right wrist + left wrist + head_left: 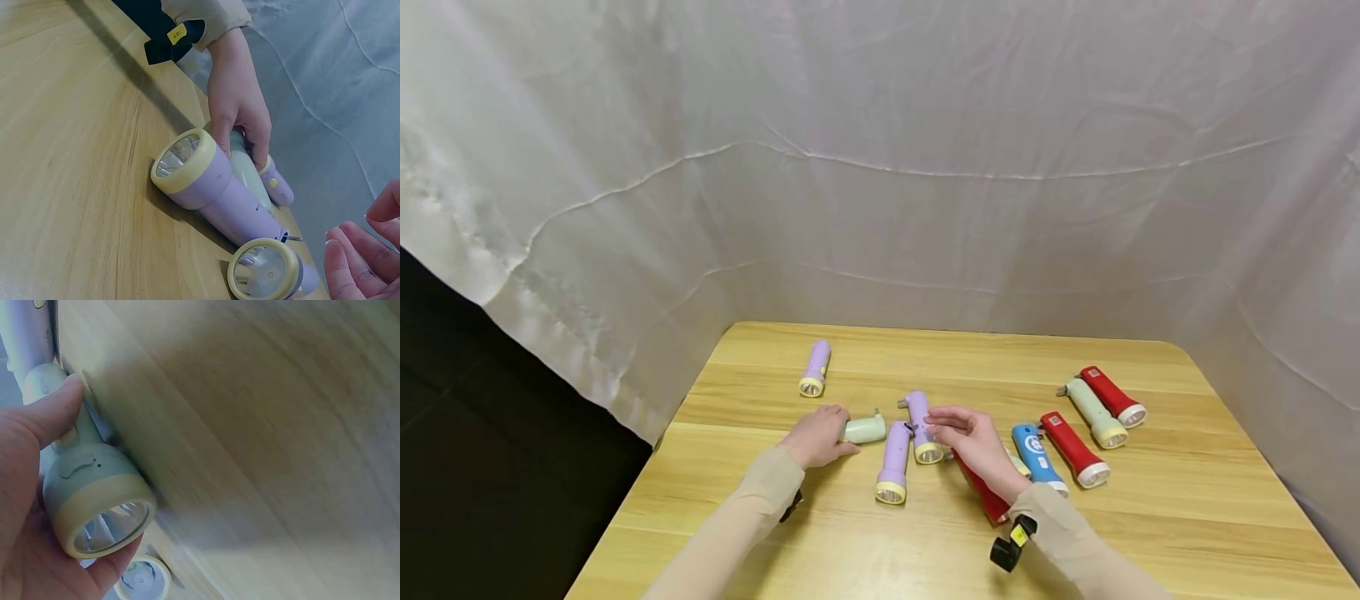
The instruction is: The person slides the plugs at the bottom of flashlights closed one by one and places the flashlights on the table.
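Observation:
My left hand [820, 437] grips a pale green flashlight [865, 429] by its head end, its tail pointing right. In the left wrist view the thumb lies along the flashlight's side and the fingers wrap beneath its cream lens ring. My right hand [973, 446] hovers beside a purple flashlight [918, 410], fingers loosely bent with nothing between them. Another purple flashlight [895, 454] lies between the hands, lens toward me. Under the right hand and wrist, a red flashlight [988, 492] and a pale green one [1019, 463] are partly hidden.
A third purple flashlight [817, 362] lies at the back left. To the right are a blue flashlight [1036, 457], two red ones [1071, 446] and a pale green one [1093, 408]. Grey-white cloth [925, 208] hangs behind the wooden table [737, 550].

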Available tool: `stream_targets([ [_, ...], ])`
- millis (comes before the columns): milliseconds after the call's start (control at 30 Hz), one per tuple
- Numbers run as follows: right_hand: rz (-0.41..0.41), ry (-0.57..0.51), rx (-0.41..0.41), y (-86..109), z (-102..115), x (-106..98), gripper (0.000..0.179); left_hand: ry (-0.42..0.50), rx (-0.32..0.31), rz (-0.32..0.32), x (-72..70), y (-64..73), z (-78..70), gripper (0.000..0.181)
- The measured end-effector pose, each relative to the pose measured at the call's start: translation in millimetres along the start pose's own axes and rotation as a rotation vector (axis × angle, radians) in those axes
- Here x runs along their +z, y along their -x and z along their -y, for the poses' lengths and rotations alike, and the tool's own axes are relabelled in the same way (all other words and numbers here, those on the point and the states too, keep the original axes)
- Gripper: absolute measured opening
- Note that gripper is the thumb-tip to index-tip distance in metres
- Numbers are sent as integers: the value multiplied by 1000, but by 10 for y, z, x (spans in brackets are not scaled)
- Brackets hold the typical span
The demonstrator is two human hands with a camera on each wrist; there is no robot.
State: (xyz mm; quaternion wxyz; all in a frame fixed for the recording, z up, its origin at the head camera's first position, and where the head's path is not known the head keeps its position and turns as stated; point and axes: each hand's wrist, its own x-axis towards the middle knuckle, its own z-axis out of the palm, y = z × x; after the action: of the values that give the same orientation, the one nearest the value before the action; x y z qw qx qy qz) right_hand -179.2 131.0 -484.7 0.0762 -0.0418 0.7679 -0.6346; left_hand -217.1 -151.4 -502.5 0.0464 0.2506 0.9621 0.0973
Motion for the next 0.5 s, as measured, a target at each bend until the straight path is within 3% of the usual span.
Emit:
stream_targets([
  [100, -5, 4, 0, 1, 2, -2, 34, 10, 17, -2, -7, 23, 9, 45],
  [333, -17, 5, 9, 10, 28, -3, 34, 124, -40, 6, 22, 30, 56, 42],
  [500, -22, 21, -9, 17, 32, 0, 33, 176, -45, -10, 16, 26, 42, 41],
])
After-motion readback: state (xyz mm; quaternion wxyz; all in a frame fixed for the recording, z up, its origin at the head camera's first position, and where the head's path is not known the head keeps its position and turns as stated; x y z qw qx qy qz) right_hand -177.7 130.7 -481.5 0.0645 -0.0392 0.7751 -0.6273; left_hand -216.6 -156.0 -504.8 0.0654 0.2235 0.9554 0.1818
